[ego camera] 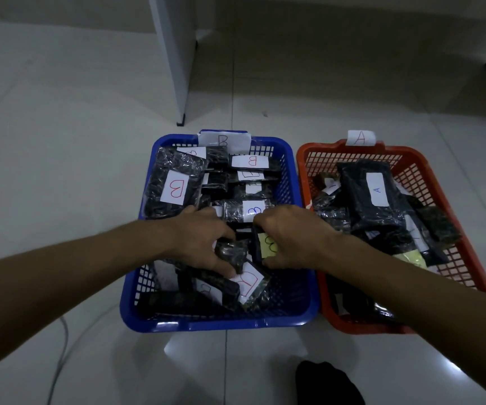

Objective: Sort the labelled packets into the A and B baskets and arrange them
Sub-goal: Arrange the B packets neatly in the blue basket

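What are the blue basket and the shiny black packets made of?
The blue basket looks like moulded plastic: glossy rim, walls full of small grid holes. The packets, like the big one with a red B, seem wrapped in thin clear plastic film, since it crinkles and glints. What's inside is dark and can't be told.

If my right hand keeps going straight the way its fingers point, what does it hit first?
The right hand points left, across the blue basket. It already holds the yellow-labelled packet; past that, probably the dark packet under the left hand, though depth is unclear.
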`<state>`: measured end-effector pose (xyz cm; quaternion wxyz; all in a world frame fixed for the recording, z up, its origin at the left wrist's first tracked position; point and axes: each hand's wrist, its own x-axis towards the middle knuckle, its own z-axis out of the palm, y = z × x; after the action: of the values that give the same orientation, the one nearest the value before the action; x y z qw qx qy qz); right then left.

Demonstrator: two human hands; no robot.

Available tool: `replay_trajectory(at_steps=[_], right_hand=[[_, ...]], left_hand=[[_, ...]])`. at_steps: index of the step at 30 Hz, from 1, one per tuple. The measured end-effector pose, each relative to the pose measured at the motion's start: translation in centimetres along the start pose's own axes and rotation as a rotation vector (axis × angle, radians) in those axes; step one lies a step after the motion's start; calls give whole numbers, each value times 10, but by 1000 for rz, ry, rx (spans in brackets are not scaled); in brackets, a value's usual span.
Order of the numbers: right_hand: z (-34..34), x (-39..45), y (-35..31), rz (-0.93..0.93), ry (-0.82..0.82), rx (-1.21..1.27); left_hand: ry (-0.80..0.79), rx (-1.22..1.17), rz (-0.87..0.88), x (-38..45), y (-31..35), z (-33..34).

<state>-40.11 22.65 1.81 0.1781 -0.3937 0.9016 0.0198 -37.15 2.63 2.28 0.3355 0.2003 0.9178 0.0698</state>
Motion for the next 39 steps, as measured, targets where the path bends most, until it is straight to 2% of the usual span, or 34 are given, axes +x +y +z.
replay_trajectory(at_steps=[7, 10, 14, 18, 21, 24, 28, 31, 36, 39], right_hand=[[-10, 9, 4, -30, -86, -47], [-9, 8, 5, -52, -103, -57], [-10, 3, 6, -84, -116, -107], [3, -4, -2, -83, -94, -247], [3, -10, -2, -43, -36, -115], [-6, -13, 4, -25, -78, -38], [-7, -9, 5, -26, -115, -84], [-4, -10, 5, -30, -80, -97], [7, -17, 7, -35, 10, -47], [7, -19, 7, -32, 10, -58]], left_hand=[[56, -441, -52, 0, -2, -2], [15, -483, -49, 0, 1, -2], [-61, -696, -16, -6, 6, -6], [-73, -707, 11, -21, 10, -14], [-90, -699, 38, -34, 19, -20], [-75, -694, 29, -41, 22, -23], [-93, -611, 47, -44, 17, -18], [-60, -610, 39, -41, 18, -14], [-180, -520, -22, -37, 30, -13], [-192, -512, -25, -35, 39, -13]])
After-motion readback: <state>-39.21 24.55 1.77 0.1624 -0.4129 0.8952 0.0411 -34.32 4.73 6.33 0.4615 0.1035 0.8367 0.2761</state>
